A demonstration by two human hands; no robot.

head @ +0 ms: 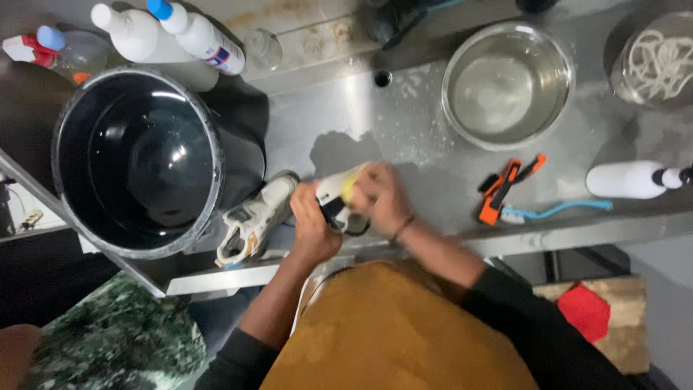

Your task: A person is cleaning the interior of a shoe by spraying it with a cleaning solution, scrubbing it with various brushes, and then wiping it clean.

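My left hand [312, 227] grips a white shoe with dark trim [332, 198], held just above the front edge of the steel counter [404, 130]. Against the shoe's upper end my right hand [384, 198] presses a small yellow sponge or brush [349, 189]; its fingers cover most of it. A second white shoe [253, 220] with tan and grey patches lies on its side on the counter, just left of my left hand.
A large black bucket of water [137, 162] stands at the left, with white bottles [144, 32] and a spray bottle [50, 50] behind it. At the back right are a steel bowl of water [505, 83] and a container of white laces [660, 61]. Right of my hands lie an orange-black tool [502, 191], a blue toothbrush [556, 211] and a white bottle [628, 179].
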